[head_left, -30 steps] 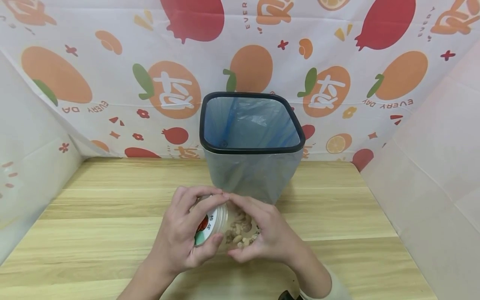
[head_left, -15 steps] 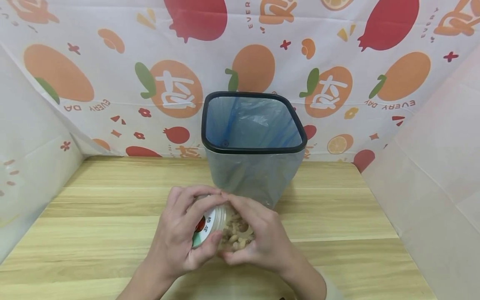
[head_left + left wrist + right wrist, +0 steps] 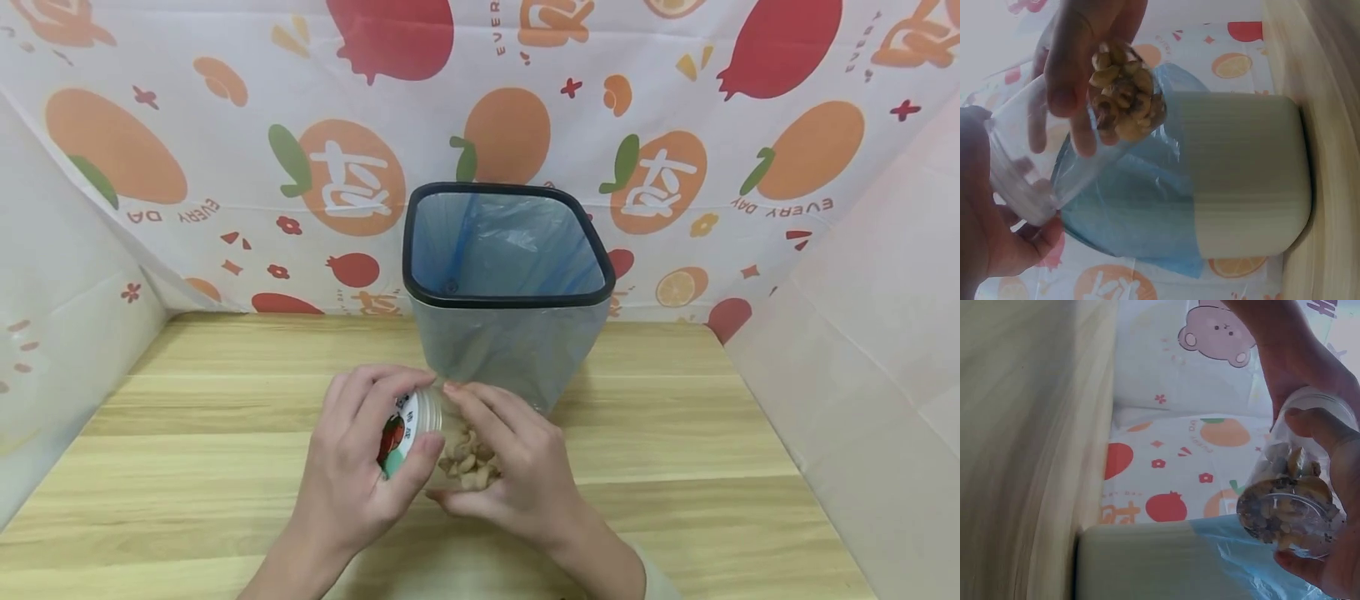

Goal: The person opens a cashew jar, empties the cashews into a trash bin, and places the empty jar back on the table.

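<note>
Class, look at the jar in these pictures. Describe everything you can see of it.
The jar looks like clear plastic, with pale brown nuts gathered towards its base. Its lid is on, bearing a white label with red and green parts; the lettering is partly hidden. It is held tilted above the table, near the bin, lid end higher than the base. The left hand grips the lid end; the right hand holds the body.

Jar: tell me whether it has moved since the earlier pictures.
Yes, the jar shifted slightly left in the head view, judged against the bin.
</note>
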A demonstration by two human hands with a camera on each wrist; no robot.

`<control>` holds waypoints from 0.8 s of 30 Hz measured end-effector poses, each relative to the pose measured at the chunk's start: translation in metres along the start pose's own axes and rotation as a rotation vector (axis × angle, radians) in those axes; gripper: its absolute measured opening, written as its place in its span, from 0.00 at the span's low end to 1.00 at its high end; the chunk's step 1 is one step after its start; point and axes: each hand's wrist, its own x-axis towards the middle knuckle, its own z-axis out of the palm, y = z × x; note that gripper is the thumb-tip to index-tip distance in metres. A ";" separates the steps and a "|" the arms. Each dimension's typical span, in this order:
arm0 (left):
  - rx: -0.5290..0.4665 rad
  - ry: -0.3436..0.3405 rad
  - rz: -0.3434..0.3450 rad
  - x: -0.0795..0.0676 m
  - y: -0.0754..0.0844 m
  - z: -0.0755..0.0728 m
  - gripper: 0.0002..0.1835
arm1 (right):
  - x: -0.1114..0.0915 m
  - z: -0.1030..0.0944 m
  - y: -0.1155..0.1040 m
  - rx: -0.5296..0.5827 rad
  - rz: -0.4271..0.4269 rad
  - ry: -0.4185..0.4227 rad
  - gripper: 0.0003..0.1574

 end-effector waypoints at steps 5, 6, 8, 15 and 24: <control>-0.033 -0.111 0.026 0.001 -0.007 -0.007 0.28 | -0.003 -0.004 0.004 0.136 0.125 -0.105 0.59; -0.043 -0.136 0.048 0.002 -0.009 -0.009 0.29 | -0.003 -0.005 0.005 0.183 0.152 -0.129 0.60; -0.075 -0.174 0.100 0.004 -0.013 -0.012 0.32 | -0.003 -0.009 0.009 0.286 0.199 -0.185 0.61; -0.236 -0.139 0.361 0.015 -0.017 -0.012 0.35 | -0.002 -0.022 0.015 0.517 0.256 -0.366 0.64; -0.200 -0.079 0.305 0.013 -0.015 -0.009 0.30 | -0.003 -0.019 0.014 0.435 0.203 -0.324 0.64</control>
